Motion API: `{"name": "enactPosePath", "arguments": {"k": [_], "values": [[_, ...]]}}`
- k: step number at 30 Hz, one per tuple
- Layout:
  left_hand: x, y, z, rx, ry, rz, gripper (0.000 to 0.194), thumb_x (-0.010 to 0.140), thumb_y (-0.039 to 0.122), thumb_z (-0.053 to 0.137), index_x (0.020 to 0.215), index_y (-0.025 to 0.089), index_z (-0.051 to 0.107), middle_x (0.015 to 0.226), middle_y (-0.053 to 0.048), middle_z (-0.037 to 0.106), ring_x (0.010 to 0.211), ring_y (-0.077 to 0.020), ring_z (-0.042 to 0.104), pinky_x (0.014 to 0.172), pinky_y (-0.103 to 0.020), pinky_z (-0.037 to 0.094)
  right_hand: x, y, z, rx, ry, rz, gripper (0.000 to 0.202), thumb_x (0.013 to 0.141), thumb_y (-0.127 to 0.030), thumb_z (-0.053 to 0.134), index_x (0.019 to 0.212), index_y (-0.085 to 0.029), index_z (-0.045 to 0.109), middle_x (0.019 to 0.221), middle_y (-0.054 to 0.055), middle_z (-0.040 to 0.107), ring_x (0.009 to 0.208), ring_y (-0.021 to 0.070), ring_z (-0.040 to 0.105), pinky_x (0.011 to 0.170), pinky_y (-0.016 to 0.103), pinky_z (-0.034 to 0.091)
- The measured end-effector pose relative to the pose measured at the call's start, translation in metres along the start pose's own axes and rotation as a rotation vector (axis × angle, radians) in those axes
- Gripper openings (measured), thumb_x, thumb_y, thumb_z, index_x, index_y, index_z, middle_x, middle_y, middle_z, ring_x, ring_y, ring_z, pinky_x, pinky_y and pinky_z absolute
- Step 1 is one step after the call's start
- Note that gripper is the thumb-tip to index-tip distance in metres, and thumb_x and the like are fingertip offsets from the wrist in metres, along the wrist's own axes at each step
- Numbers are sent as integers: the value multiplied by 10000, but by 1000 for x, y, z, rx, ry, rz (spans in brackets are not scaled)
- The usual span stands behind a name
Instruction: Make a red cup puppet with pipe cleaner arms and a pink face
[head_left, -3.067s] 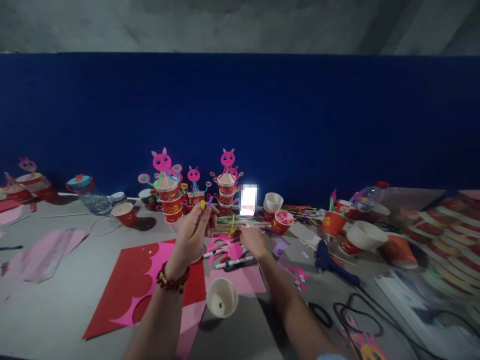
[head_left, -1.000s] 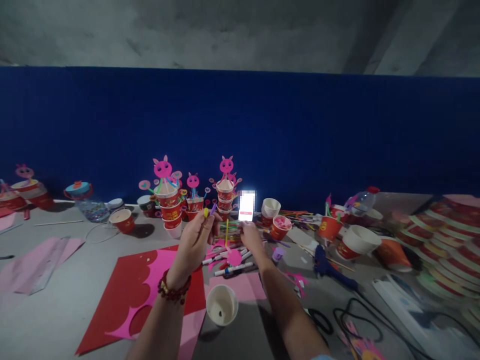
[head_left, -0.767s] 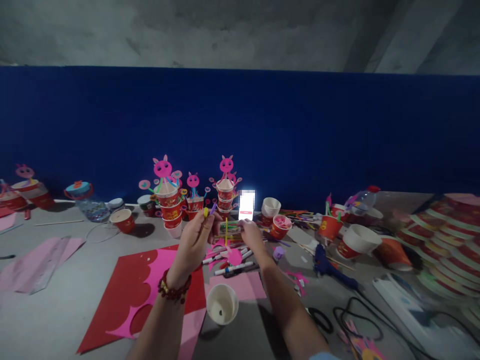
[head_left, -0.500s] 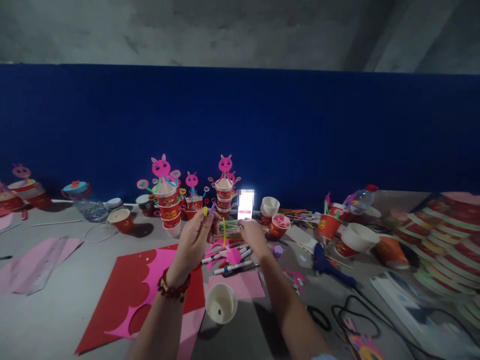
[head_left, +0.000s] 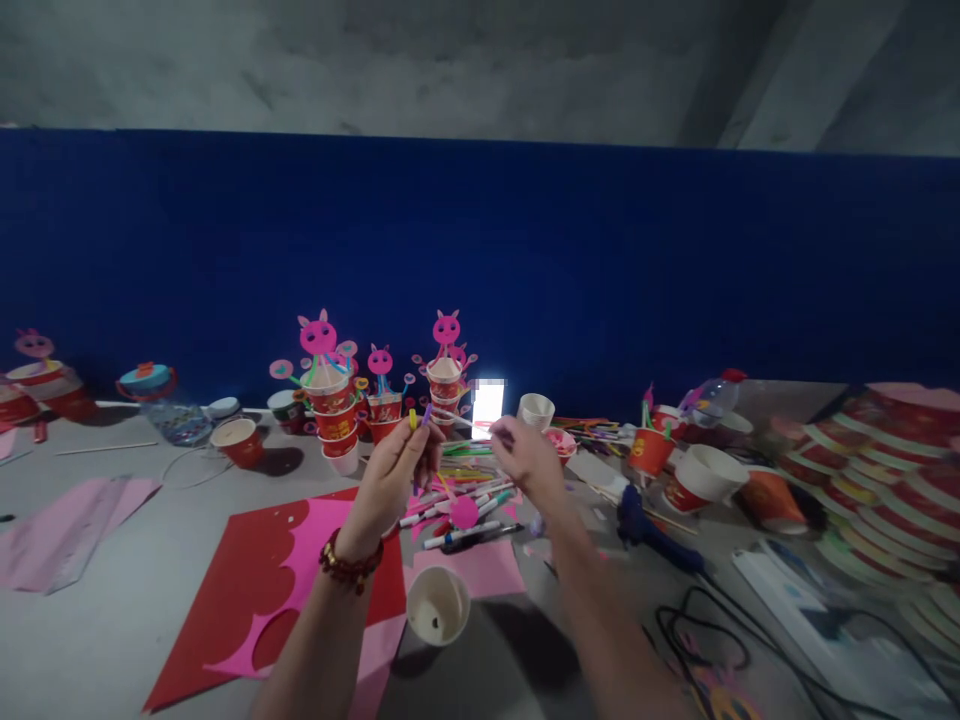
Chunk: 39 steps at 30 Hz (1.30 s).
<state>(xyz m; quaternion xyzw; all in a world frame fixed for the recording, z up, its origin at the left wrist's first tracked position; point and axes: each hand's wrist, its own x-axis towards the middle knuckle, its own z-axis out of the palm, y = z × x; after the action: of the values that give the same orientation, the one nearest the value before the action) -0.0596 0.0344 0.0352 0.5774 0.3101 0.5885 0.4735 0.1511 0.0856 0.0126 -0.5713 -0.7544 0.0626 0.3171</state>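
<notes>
My left hand (head_left: 394,465) is closed on a yellow stick (head_left: 412,420) and a purple stick (head_left: 427,414), whose tips stick up above the fingers. To its right my right hand (head_left: 521,455) pinches a thin pale pinkish stick (head_left: 466,421) that points left toward the left hand. Below the hands lie colored sticks (head_left: 469,462), a pink paper disc (head_left: 463,512) and several markers (head_left: 471,535). A white cup (head_left: 438,606) stands nearer me. Behind the hands a lit phone (head_left: 487,408) stands upright.
Stacked red cups with pink paper faces (head_left: 334,420) stand behind on the left. Red card (head_left: 217,600) lies front left. A blue glue gun (head_left: 652,535) with a black cable, cups and a large cup stack (head_left: 892,490) are on the right.
My right hand has risen from the colored sticks and moved slightly right, now with a pale stick in its fingers. My left hand stays closed on its sticks. The view has shifted slightly.
</notes>
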Motion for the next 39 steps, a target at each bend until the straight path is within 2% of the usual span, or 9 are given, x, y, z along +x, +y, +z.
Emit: {"name": "enactPosePath", "arguments": {"k": [4,7,9,14,16,23,31,35,39], "values": [[-1,-2,6,-223,-67,-149,239,947,415,603,933,177,617,648,21,636,409,-84,535,401,-192,424,-14,-4,-26,155,210,-79,173,957,-270,502,951,-201,661,996,77,702,940,214,674,841,318,524],[-2,-4,11,-326,-122,-231,259,942,419,610,910,162,628,675,-12,677,439,-113,599,432,-212,476,-26,-8,-39,327,444,-282,74,908,-250,621,892,-219,685,953,71,648,955,238,630,860,380,508],[-3,-4,16,-362,-151,-263,269,937,416,620,898,151,641,691,-36,698,489,-137,643,479,-230,512,-35,-10,-44,429,521,-445,85,890,-170,638,908,-236,689,871,50,631,874,230,619,806,392,511],[-7,0,33,-376,-235,-337,284,892,425,679,876,141,678,735,-62,728,568,-170,686,558,-263,550,-53,-12,-46,364,435,-753,227,881,-73,589,984,-255,678,926,47,693,883,223,638,902,474,508],[-8,-2,41,-360,-200,-349,294,853,432,721,868,140,697,746,-54,728,581,-163,677,556,-258,550,-58,-14,-41,311,403,-817,241,897,-70,587,1017,-258,676,968,53,715,920,219,655,886,447,532],[-10,-23,59,-502,107,-262,270,754,384,818,875,157,737,808,-35,739,786,-171,701,675,-228,535,-71,-23,-18,117,508,-856,209,886,-58,616,994,-217,697,916,63,743,906,210,651,890,419,565],[-11,-9,66,-521,173,-283,295,723,422,830,826,160,740,789,-48,743,844,-210,715,751,-277,555,-72,-24,-16,41,454,-906,173,902,-108,611,846,-244,702,968,20,761,976,194,650,1035,440,518],[-12,-17,63,-471,233,-272,309,726,430,831,886,178,751,826,-34,746,820,-179,700,734,-252,536,-72,-27,-17,24,423,-911,184,934,-143,602,810,-252,682,959,1,763,928,170,653,1039,417,513],[-12,-26,61,-446,177,-283,293,761,446,804,846,176,725,824,-18,731,775,-152,672,714,-242,517,-73,-28,-22,33,356,-923,156,939,-150,605,847,-249,682,935,4,756,929,168,643,1043,404,508]]}}
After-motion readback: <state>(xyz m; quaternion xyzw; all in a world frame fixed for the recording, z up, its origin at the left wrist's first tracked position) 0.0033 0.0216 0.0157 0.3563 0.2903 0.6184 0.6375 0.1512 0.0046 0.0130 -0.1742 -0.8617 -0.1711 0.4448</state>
